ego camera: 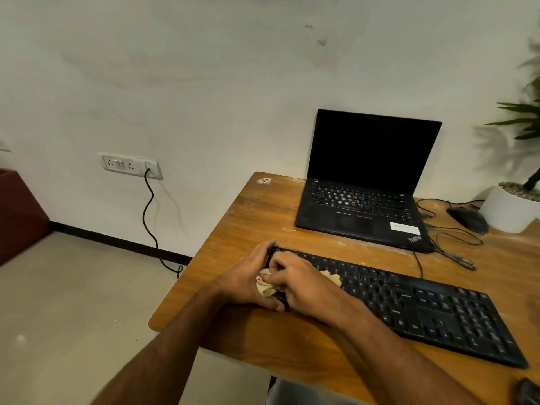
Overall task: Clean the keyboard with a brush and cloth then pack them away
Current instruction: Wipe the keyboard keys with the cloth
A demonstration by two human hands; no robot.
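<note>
head view: right hand [298, 283] bunches crumpled beige cloth [264, 285] at left end of long black plastic keyboard [423, 305]; left hand [248, 276] grips that end; unwiped keys run rightward.

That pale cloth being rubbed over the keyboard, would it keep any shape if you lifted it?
Probably not. The cloth lies bunched and wrinkled under the right hand, so it looks soft and floppy. It likely weighs little, since a small wad covers only a few keys of the keyboard. The left hand grips the keyboard's end, suggesting the wiping might otherwise push it along the table.
</note>
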